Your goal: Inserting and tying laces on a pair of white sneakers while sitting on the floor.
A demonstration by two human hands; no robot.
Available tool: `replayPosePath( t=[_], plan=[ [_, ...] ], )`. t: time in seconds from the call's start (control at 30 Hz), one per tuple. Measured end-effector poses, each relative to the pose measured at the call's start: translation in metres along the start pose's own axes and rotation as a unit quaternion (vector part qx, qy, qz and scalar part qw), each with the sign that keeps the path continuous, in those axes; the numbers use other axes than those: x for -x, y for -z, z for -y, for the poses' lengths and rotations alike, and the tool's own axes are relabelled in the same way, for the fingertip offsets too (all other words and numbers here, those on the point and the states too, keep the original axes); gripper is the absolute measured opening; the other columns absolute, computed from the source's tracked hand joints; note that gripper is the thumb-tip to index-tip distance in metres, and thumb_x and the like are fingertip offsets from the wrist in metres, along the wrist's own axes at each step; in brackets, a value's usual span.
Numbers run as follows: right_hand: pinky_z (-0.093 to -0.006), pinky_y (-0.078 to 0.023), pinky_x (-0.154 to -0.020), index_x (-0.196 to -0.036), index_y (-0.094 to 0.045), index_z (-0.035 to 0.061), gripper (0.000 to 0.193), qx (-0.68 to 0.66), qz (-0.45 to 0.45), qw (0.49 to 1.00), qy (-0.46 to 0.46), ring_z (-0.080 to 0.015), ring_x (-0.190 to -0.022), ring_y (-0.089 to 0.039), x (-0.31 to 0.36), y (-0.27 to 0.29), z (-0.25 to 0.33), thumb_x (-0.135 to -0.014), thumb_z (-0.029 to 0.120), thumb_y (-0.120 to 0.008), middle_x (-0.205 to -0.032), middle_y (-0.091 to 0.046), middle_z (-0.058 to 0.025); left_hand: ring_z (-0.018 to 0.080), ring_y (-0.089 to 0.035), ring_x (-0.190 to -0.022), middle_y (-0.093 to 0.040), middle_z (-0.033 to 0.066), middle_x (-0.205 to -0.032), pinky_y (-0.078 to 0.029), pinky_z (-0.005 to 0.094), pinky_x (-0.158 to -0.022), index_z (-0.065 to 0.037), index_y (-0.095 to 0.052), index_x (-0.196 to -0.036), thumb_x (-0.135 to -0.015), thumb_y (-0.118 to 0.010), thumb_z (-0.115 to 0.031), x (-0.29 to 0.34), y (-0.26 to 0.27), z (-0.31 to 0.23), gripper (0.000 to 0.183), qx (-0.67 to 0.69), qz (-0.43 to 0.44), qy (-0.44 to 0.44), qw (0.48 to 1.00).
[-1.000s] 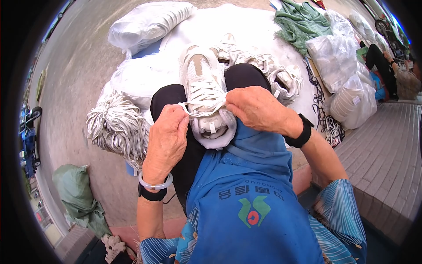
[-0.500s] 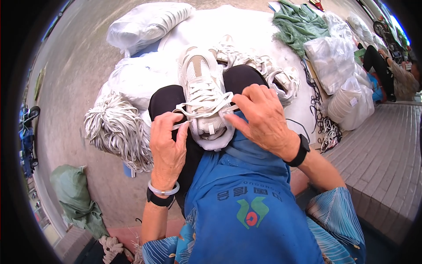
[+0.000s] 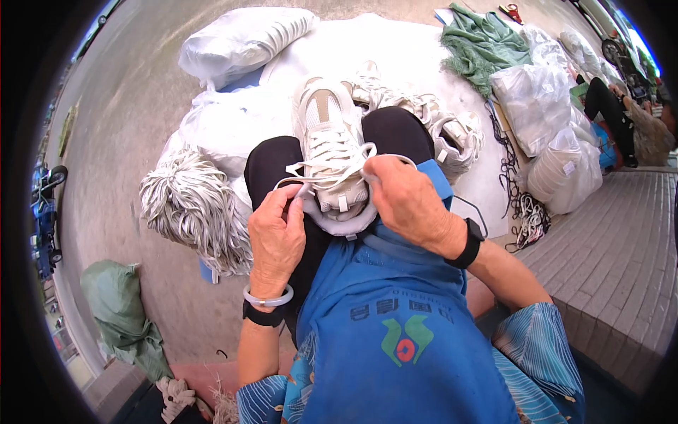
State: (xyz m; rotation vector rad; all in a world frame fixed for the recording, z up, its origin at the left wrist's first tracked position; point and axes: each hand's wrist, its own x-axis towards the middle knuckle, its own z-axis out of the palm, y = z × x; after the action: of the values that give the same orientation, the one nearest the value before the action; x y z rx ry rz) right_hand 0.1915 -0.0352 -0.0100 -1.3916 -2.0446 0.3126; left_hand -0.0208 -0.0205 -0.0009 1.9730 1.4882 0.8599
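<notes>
A white and beige sneaker (image 3: 335, 145) rests on my lap with its toe pointing away from me and its padded collar toward me. Flat white shoelaces (image 3: 330, 164) criss-cross its upper. On the collar's left side, my left hand (image 3: 277, 232) is closed in a pinch on a lace that loops out past the fingertips. At the opposite edge, the curled fingers of my right hand (image 3: 411, 206) grip the lace, and a loose length sticks out above the knuckles. Those fingers partly hide the right eyelets. My blue apron (image 3: 395, 283) lies beneath the shoe.
More white sneakers (image 3: 458, 134) lie beyond my right knee on a white sheet (image 3: 381, 42). A thick bundle of white laces (image 3: 185, 194) hangs by my left knee. Plastic-wrapped packs (image 3: 244, 42), dark cords (image 3: 503, 155) and green cloth (image 3: 484, 42) surround the sheet. Another person (image 3: 628, 120) sits far right.
My right hand has rolled inward, its fingers curling closed over the lace at the shoe's right edge. My left hand stays beside the collar, still pinching. The whole view has shifted slightly.
</notes>
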Motion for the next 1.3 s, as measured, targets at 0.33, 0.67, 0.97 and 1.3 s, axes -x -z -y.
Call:
replayPosePath(
  t=[0.33,0.67,0.97,1.3],
  plan=[
    [-0.0371,-0.04,-0.072,-0.078,-0.06,0.0039,0.015,0.229,0.022,0.966,0.119,-0.0233,-0.077,-0.052,-0.013,0.006,0.021,-0.072,0.017,-0.057,-0.079,-0.052,-0.0087,0.0324,-0.062,-0.074,-0.06,0.014,-0.084,-0.049,0.0388,-0.062,-0.005,-0.059,-0.101,-0.08,-0.059,0.003,0.001,-0.004,-0.013,0.022,-0.136,0.032,-0.142,0.98],
    [-0.0377,-0.041,-0.075,-0.076,-0.058,0.002,0.012,0.089,0.047,0.989,0.113,-0.0264,-0.079,-0.052,-0.019,0.009,0.018,-0.073,0.014,-0.059,-0.083,-0.049,-0.0125,0.0306,-0.059,-0.074,-0.054,0.0119,-0.091,-0.049,0.0378,-0.062,-0.002,-0.056,-0.087,-0.077,-0.063,0.003,-0.009,-0.006,-0.014,0.013,-0.064,0.002,-0.186,0.98],
    [-0.0268,-0.049,-0.057,-0.088,-0.061,-0.0045,0.015,-0.418,0.013,0.866,-0.274,-0.0129,-0.062,-0.061,-0.077,0.01,0.008,-0.086,0.011,-0.059,-0.075,-0.059,-0.0083,0.0066,-0.055,-0.059,-0.061,0.0006,-0.076,-0.045,0.0206,-0.052,0.002,-0.06,-0.094,-0.088,-0.065,-0.01,-0.085,0.0,-0.034,0.015,0.208,0.069,0.101,0.97],
    [-0.0364,-0.048,-0.069,-0.089,-0.061,-0.002,0.014,-0.207,-0.064,0.944,-0.249,-0.0259,-0.072,-0.059,-0.064,0.001,-0.04,-0.084,0.01,-0.056,-0.08,-0.059,-0.0141,0.0095,-0.053,-0.063,-0.059,0.0021,-0.074,-0.044,0.0249,-0.059,-0.002,-0.062,-0.09,-0.086,-0.066,-0.011,-0.059,0.012,0.0,0.011,0.087,-0.059,0.024,0.994]
  ],
)
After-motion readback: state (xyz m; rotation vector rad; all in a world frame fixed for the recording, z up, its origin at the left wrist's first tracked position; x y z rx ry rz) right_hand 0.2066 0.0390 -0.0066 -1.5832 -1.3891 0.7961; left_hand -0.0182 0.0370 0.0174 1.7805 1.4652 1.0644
